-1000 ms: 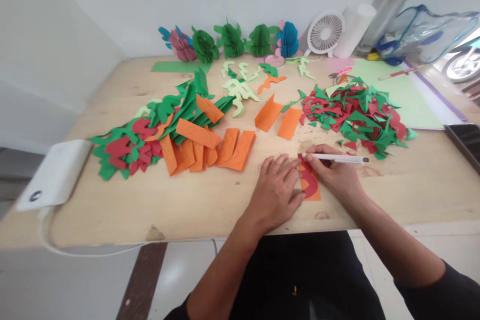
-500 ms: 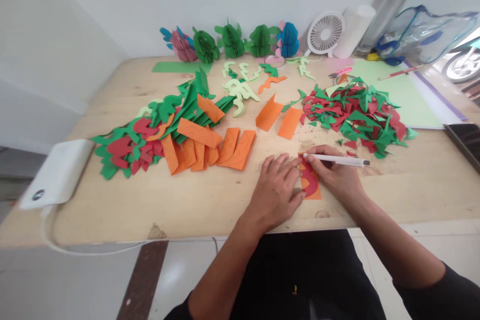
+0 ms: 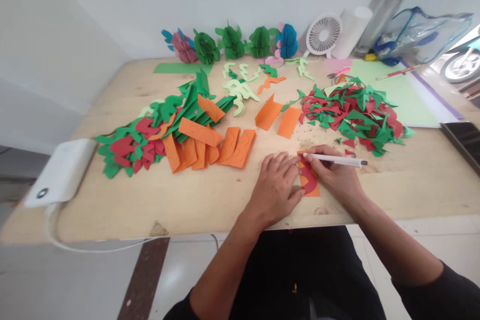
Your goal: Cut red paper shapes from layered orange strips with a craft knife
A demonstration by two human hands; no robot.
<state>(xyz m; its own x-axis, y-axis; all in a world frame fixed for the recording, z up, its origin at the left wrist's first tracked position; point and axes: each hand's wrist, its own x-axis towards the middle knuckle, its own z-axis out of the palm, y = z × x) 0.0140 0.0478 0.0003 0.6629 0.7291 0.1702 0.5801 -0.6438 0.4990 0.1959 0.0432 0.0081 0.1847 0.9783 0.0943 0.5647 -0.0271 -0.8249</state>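
My right hand (image 3: 336, 172) grips a white pen (image 3: 343, 160), its tip at the top of a small orange paper (image 3: 315, 192). On that paper lies a red wavy paper cutout (image 3: 310, 180), partly hidden by my fingers. My left hand (image 3: 275, 185) lies flat with its fingers out, the fingertips and thumb resting at the left edge of the cutout and the orange paper. Left of my hands sit several folded orange papers (image 3: 237, 149), some with wavy pen lines. Two more folded orange pieces (image 3: 268, 113) lie just beyond my hands.
Green and red cutouts (image 3: 123, 150) are heaped at left, beside a white power bank (image 3: 62, 172) with a cable. Scraps (image 3: 356, 115) pile up at right, near a phone (image 3: 463, 141). Honeycomb paper figures (image 3: 232, 42), a small fan (image 3: 324, 35) and a bottle (image 3: 390, 10) line the wall.
The view has shifted slightly. My hands, the pen and the papers keep nearly the same places, with the pen tip still at the paper's top edge.
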